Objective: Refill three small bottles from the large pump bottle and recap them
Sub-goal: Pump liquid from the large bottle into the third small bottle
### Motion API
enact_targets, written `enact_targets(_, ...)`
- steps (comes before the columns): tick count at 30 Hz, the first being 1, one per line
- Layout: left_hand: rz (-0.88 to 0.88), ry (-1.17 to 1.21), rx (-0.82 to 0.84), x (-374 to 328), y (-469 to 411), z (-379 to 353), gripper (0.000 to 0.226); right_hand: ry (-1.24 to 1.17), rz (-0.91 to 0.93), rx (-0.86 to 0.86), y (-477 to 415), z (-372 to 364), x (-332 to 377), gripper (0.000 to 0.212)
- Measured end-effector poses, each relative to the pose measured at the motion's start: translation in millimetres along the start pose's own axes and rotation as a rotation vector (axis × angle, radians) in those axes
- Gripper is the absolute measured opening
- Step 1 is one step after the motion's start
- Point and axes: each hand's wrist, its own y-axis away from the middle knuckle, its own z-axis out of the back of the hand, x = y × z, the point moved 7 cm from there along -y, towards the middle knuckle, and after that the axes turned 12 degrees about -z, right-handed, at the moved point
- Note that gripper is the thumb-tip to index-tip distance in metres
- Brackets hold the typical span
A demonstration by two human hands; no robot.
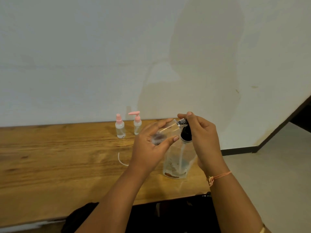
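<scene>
My left hand (152, 145) grips a small clear bottle (168, 130) tilted on its side above the table. My right hand (200, 133) pinches the dark cap (183, 122) at that bottle's neck. Right below stands the large clear bottle (178, 158) with a black pump collar (186, 134) and a tube running down inside it. Two more small clear bottles stand upright near the wall: one with a pink spray top (120, 126) and one with a pink pump top (137, 123).
The wooden table (58, 157) runs left from the bottles, and its right end lies just past the large bottle. A thin white tube (122, 160) lies on the wood in front of the pink-topped bottles. A white wall (151, 56) stands close behind.
</scene>
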Motion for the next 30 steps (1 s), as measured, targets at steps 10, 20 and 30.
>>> enact_targets(10, 0.0, -0.105, 0.021, -1, -3, 4, 0.046, 0.119, 0.031, -0.01, -5, -1, 0, 0.032)
enact_targets(20, -0.095, -0.14, 0.031, -13, -4, 1, 0.043, 0.005, -0.054, -0.002, -2, 4, 4, 0.028)
enact_targets(30, -0.013, -0.162, 0.046, -1, -2, 7, 0.048, 0.105, -0.009, 0.029, -2, -3, -2, 0.031)
